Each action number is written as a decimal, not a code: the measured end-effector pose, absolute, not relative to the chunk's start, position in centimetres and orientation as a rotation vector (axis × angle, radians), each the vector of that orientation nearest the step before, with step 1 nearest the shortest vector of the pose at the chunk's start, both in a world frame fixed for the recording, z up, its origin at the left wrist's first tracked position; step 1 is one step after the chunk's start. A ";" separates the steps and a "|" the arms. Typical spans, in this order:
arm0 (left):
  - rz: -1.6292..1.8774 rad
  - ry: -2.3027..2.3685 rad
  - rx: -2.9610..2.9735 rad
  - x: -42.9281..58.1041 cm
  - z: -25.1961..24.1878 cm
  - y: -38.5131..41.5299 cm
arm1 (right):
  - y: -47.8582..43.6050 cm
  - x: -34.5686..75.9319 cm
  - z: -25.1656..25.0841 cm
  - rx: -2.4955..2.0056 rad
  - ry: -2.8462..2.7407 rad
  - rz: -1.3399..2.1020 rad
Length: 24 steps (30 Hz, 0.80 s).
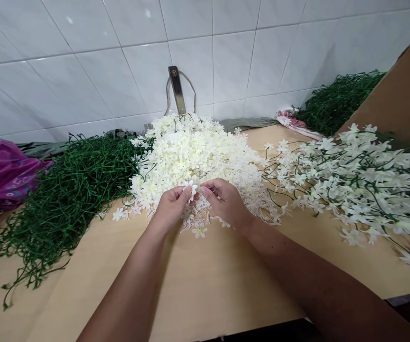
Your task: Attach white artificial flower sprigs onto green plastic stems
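Just in front of a heap of loose white artificial flower heads (pixel 194 147), my two hands are close together. My left hand (pixel 171 206) pinches a white artificial flower (pixel 192 189) between thumb and fingers, petals facing up. Beside it, my right hand (pixel 228 202) is closed in a pinch close to the flower; what lies between its fingertips is too small to make out. Many thin white stick-like pieces (pixel 262 202) spread along the heap's front and right side. A single flower head (pixel 200 231) lies on the board below my hands.
Green artificial stems (pixel 87 171) pile up on the left, beside a magenta bag (pixel 9 166). White flowers on green stems (pixel 365 180) lie at right. More green stems (pixel 343 99) sit behind, near a cardboard panel (pixel 400 90). A metal strip (pixel 177 90) stands against the tiled wall (pixel 233 61).
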<state>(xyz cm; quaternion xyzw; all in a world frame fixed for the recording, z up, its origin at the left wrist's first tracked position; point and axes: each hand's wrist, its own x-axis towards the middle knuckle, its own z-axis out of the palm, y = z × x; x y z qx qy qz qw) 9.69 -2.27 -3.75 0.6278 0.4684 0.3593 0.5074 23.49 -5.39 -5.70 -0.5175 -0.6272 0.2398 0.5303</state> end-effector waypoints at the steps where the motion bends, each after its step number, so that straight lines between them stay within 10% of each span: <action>1: 0.875 1.120 1.513 9.8 -3.8 -2.3 | -5.4 23.5 -5.7 -1.236 -1.491 0.580; 24: 1.011 1.293 1.795 8.7 -4.5 -1.4 | -5.2 23.5 -6.3 -1.239 -1.477 0.620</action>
